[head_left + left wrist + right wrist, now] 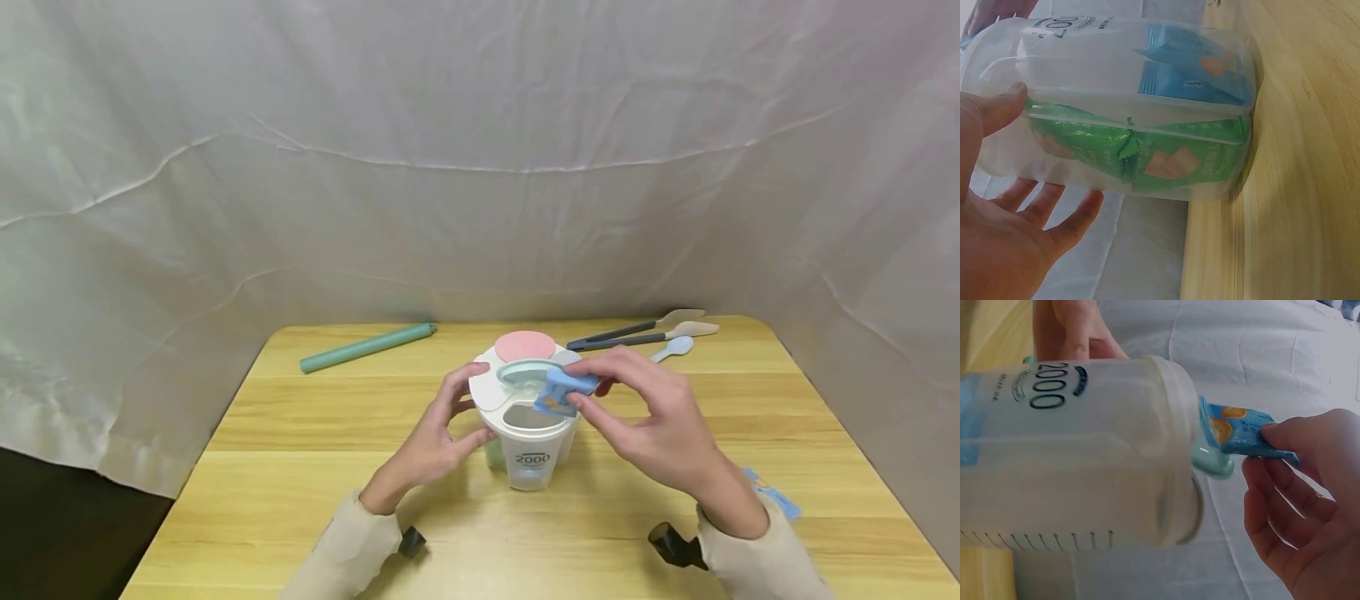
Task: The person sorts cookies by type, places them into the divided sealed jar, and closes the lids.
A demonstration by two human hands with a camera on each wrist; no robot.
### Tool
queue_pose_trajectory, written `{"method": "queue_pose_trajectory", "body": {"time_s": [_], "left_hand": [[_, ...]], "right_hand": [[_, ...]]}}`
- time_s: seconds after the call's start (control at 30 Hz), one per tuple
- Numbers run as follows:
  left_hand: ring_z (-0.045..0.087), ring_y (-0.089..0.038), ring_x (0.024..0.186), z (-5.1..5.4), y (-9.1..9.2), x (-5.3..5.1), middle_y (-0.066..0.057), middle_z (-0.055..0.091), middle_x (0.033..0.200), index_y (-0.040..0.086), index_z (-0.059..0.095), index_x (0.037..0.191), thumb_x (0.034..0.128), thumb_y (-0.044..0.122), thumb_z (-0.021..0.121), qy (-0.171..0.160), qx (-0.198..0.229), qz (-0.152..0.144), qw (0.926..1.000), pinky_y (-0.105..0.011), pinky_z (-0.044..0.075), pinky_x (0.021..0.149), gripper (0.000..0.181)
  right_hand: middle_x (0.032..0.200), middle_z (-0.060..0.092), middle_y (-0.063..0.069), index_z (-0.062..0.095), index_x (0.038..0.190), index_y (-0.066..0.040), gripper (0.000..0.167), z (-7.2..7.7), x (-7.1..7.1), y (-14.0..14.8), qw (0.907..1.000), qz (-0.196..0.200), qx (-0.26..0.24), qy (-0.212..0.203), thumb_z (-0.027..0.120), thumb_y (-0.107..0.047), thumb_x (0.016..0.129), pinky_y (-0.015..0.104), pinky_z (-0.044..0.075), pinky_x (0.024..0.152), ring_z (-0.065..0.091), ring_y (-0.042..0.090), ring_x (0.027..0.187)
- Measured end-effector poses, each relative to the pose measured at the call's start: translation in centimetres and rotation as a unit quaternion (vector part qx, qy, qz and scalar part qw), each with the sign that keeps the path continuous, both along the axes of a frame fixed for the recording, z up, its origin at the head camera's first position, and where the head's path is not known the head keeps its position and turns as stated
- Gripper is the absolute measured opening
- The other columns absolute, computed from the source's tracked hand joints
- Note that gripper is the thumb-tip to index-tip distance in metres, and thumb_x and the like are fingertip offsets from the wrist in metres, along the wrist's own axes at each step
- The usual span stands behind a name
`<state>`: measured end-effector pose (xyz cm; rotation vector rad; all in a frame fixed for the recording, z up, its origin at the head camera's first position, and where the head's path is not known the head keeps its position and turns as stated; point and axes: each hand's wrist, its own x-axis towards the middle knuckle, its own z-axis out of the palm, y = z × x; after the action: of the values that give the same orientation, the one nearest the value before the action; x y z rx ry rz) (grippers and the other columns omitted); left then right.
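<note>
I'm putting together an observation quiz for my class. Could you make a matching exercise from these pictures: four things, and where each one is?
Things
1. Small spoon
2. Green packets
3. Green rod
4. Raised blue packet

Places
A. Pinched in the right hand
B. At the far left of the table
C. Near the tongs
D. Inside the container

Right pairs: 1-C, 2-D, 3-B, 4-A

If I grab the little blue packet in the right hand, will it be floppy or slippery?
The blue packet is probably light, since the right hand pinches it by one end. Its thin, crimped edge would likely bend. Its shiny surface might feel slightly slippery.
</note>
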<state>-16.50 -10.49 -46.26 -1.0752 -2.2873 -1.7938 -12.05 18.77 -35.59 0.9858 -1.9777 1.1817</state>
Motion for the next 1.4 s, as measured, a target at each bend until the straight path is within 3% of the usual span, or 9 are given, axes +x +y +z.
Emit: {"method": "queue_pose_trajectory", "body": {"time_s": [0.23, 0.37, 0.5, 0.77, 1.1, 1.2, 1.3, 1.4], "left_hand": [[0.057, -0.032, 0.146, 0.1, 0.1, 0.1, -0.016, 0.04, 0.171, 0.009, 0.035, 0.162, 0.0926, -0.006, 0.08, -0.003, -0.002, 0.002, 1.0, -0.047, 0.055, 0.119, 0.085], [0.056, -0.032, 0.147, 0.1, 0.2, 0.1, -0.015, 0.04, 0.172, 0.009, 0.034, 0.163, 0.0928, -0.006, 0.08, -0.006, -0.002, 0.001, 1.0, -0.045, 0.055, 0.119, 0.085], [0.057, -0.035, 0.146, 0.3, 0.2, 0.1, -0.015, 0.041, 0.17, 0.009, 0.034, 0.163, 0.0931, -0.006, 0.08, -0.008, -0.005, -0.003, 1.0, -0.046, 0.055, 0.12, 0.085], [0.057, -0.038, 0.145, 0.3, 0.2, 0.0, -0.017, 0.041, 0.17, 0.008, 0.034, 0.162, 0.0925, -0.007, 0.081, 0.002, -0.004, -0.004, 1.0, -0.048, 0.056, 0.119, 0.085], [0.058, -0.038, 0.145, 0.3, 0.3, 0.1, -0.016, 0.042, 0.17, 0.01, 0.035, 0.162, 0.0923, -0.007, 0.081, -0.003, -0.001, -0.004, 1.0, -0.048, 0.056, 0.119, 0.085], [0.058, -0.038, 0.144, 0.3, 0.3, 0.2, -0.017, 0.042, 0.17, 0.01, 0.035, 0.162, 0.0919, -0.007, 0.081, -0.002, -0.001, -0.004, 1.0, -0.048, 0.056, 0.119, 0.086], [0.059, -0.038, 0.143, 0.3, 0.3, 0.2, -0.017, 0.042, 0.169, 0.01, 0.035, 0.162, 0.0922, -0.006, 0.081, 0.002, 0.0, -0.004, 1.0, -0.049, 0.056, 0.118, 0.086], [0.059, -0.038, 0.143, 0.3, 0.3, 0.1, -0.017, 0.042, 0.169, 0.01, 0.035, 0.162, 0.0924, -0.006, 0.081, 0.002, 0.002, -0.004, 1.0, -0.05, 0.056, 0.118, 0.085]], "right_hand": [[0.1, 0.079, 0.004, 0.08, 0.116, -0.007, 0.026, -0.7, -0.2, -1.3, 0.9996, 0.0, 0.013, 0.024, 0.075, -0.03, 0.105, 0.017, 0.058, 0.077, 0.067, 0.012, 0.083], [0.098, 0.077, 0.002, 0.079, 0.116, -0.007, 0.02, -0.8, -0.2, -1.5, 0.9996, 0.009, 0.025, 0.012, 0.082, -0.013, 0.098, 0.017, 0.058, 0.075, 0.067, 0.012, 0.081], [0.098, 0.078, 0.001, 0.079, 0.115, -0.006, 0.031, -1.0, 0.1, -1.4, 0.9989, 0.013, 0.045, -0.01, 0.085, 0.003, 0.086, 0.016, 0.06, 0.077, 0.069, 0.009, 0.082], [0.097, 0.078, 0.002, 0.08, 0.108, -0.007, 0.023, -1.0, 0.2, -1.2, 0.999, 0.016, 0.04, -0.006, 0.083, 0.003, 0.087, 0.016, 0.061, 0.08, 0.069, 0.009, 0.085], [0.094, 0.078, -0.003, 0.081, 0.104, -0.012, 0.028, -1.2, 0.5, -0.6, 0.9992, 0.002, 0.04, 0.001, 0.084, 0.007, 0.083, 0.014, 0.058, 0.081, 0.068, 0.007, 0.085], [0.092, 0.077, -0.004, 0.081, 0.102, -0.014, 0.023, -1.5, 0.6, -0.1, 0.9991, -0.01, 0.04, 0.006, 0.083, 0.003, 0.086, 0.013, 0.055, 0.08, 0.068, 0.007, 0.084], [0.091, 0.077, -0.004, 0.081, 0.101, -0.014, 0.004, -1.9, 0.7, 0.6, 0.9988, -0.026, 0.038, 0.015, 0.081, -0.012, 0.097, 0.013, 0.055, 0.079, 0.067, 0.007, 0.084], [0.089, 0.077, -0.004, 0.082, 0.101, -0.014, 0.016, -2.3, 0.7, 1.3, 0.9983, -0.039, 0.038, 0.021, 0.074, -0.027, 0.106, 0.013, 0.054, 0.079, 0.067, 0.006, 0.083]]}}
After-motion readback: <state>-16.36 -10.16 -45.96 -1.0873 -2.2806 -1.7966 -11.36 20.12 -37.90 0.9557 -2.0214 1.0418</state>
